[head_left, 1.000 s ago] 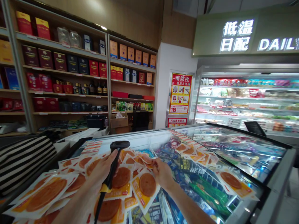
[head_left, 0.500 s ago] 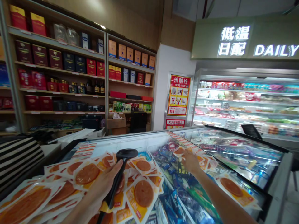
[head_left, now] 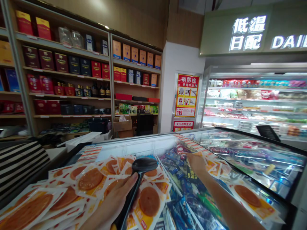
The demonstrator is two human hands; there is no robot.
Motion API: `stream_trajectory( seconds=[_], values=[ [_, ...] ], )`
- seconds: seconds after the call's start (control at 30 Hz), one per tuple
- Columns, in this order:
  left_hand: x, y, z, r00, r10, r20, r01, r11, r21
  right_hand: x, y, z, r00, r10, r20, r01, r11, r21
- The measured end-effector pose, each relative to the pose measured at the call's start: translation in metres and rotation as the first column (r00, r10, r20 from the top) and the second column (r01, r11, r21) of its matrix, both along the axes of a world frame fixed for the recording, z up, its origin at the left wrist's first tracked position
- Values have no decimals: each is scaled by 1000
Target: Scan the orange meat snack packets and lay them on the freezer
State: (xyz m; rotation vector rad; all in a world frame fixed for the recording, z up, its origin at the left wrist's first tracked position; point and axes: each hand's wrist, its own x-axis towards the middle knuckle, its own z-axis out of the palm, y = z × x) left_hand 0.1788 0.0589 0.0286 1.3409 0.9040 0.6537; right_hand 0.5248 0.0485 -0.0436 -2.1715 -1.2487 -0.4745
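Upright, the left hand [head_left: 115,204] grips the scanner [head_left: 134,188], head up-right; right hand's [head_left: 196,161] grip unclear.

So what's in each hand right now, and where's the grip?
The left hand grips the black barcode scanner by its handle, below the head. The right hand reaches into the freezer among orange packets; whether it grips one cannot be told.

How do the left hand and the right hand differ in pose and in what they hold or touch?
The left hand is low and near, closed around the black scanner; the right hand is stretched farther out over the freezer. The left hand grips a tool; the right hand touches orange patty packets, its grip not clear. Both are bare and over the freezer.
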Motion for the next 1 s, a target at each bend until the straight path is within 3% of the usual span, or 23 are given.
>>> stream_trajectory(
  seconds=[0.07,0.13,0.23,0.33,0.47,0.6,0.73,1.0],
  values=[
    [0,-5,2,999,-33,7,33,999,-3,-5,-7,2,978,8,-209,38,976,217],
    [0,-10,4,997,-76,8,76,997,-5,-14,-14,0,903,103,-416,89,904,417],
    [1,-18,5,986,-163,21,163,987,-6,-33,-24,-6,717,359,-597,131,772,622],
    [2,-26,6,969,-237,71,238,971,-14,-51,-32,-14,519,564,-642,197,652,732],
    [4,-33,8,951,-286,122,289,957,-8,-63,-39,-22,324,701,-635,295,563,772],
    [4,-35,8,940,-295,172,306,951,-38,-70,-41,-24,220,756,-617,372,520,769],
    [5,-34,4,936,-305,178,320,945,-61,-71,-42,-22,186,782,-595,401,493,772],
    [8,-32,-2,939,-291,181,305,951,-51,-65,-41,-25,191,791,-581,423,468,776]
  ],
)
